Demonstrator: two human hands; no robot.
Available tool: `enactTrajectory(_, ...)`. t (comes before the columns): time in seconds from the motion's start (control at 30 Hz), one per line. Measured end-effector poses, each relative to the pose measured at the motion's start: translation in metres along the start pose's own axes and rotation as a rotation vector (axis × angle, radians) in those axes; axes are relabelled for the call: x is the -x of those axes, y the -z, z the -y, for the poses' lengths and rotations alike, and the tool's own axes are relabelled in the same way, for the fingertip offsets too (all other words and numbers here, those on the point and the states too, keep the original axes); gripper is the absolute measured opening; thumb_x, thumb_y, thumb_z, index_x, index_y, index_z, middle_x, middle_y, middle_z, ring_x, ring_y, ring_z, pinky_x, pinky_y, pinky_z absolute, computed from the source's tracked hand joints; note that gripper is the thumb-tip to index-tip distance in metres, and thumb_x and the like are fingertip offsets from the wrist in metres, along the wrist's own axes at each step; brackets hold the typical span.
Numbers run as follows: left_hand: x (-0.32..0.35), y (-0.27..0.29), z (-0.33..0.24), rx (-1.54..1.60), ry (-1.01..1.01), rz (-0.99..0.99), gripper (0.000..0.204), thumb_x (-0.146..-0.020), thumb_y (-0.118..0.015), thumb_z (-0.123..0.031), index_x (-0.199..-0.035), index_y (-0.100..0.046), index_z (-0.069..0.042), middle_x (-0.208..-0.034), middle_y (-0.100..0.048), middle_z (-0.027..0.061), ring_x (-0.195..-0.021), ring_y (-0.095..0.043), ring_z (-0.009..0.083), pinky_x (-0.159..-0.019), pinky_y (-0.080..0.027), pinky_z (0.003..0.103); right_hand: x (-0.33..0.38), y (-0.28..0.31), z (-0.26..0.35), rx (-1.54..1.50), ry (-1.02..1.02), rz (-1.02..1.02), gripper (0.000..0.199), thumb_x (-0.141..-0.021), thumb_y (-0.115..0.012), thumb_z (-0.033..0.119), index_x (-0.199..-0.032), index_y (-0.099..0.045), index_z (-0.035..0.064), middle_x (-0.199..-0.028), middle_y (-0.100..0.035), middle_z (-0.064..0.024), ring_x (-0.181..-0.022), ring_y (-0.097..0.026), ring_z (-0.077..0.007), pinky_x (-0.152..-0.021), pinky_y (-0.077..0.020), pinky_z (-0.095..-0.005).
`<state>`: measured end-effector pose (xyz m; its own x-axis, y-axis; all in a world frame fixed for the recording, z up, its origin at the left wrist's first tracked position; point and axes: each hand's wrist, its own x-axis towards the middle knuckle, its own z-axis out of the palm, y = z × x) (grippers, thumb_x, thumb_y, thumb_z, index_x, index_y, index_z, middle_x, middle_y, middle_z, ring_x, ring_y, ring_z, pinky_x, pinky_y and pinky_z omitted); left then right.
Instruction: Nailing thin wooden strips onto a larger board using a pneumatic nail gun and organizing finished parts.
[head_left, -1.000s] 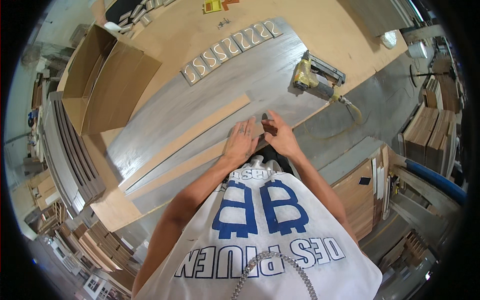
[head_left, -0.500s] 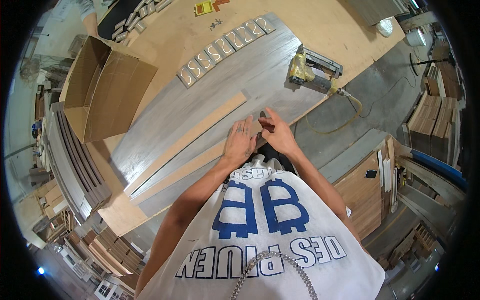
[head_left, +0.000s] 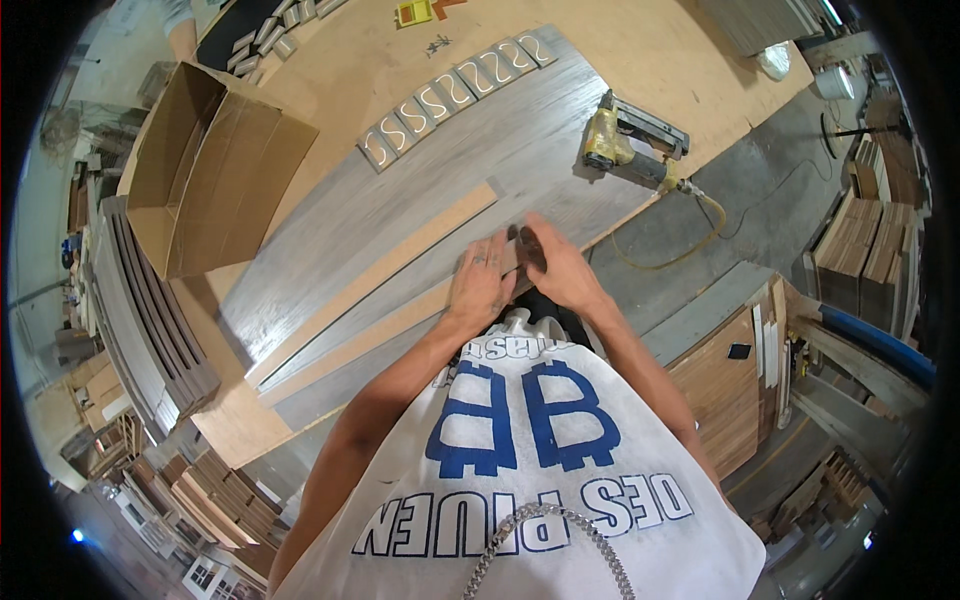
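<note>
**Two hands on a grey plank at a workbench**

Seen from overhead. Left hand (head_left: 482, 283) lies flat, fingers spread, on a long grey wood-grain plank (head_left: 400, 300) w/ pale tan edge strips, running diagonally across the plywood bench (head_left: 650, 60). Right hand (head_left: 555, 265) rests beside it, fingers curled; can't tell if it grips anything. Yellow nail gun (head_left: 625, 145) lies nearby; open cardboard box (head_left: 215, 165) at left.

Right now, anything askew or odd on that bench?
Nothing damaged or spilled. The yellow nail gun lies on its side at the grey panel's edge, its hose trailing off the bench. Left hand and right hand rest flat on the panel's near edge.
</note>
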<state>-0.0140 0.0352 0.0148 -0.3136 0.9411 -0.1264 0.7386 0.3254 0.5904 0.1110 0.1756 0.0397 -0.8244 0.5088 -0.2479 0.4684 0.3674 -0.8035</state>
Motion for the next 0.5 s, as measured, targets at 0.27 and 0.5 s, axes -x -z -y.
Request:
enactTrajectory(0.27, 0.027, 0.009, 0.018, -0.083, 0.06, -0.022, 0.079, -0.085, -0.072, -0.02, -0.147, -0.033, 0.008, -0.127, -0.055, 0.0249, -0.117, -0.048, 0.0402, -0.105, -0.039, 0.046, -0.025, 0.012, -0.009, 0.44, 0.422, 0.188, 0.044, -0.075, -0.064, 0.002, -0.119, -0.056, -0.0009, -0.12, -0.054, -0.0154, -0.112, -0.056, -0.0346, -0.089, -0.0536, -0.0433)
enactTrajectory(0.5, 0.03, 0.006, 0.027, -0.152, -0.036, 0.012, 0.073, -0.089, -0.068, -0.024, -0.142, -0.036, 0.013, -0.122, -0.056, 0.0246, -0.114, -0.049, 0.0384, -0.104, -0.039, 0.044, -0.038, 0.013, -0.013, 0.547, 0.499, 0.261, 0.033, -0.071, -0.07, 0.005, -0.102, -0.059, 0.0012, -0.108, -0.056, -0.0111, -0.107, -0.059, -0.032, -0.082, -0.0562, -0.0414)
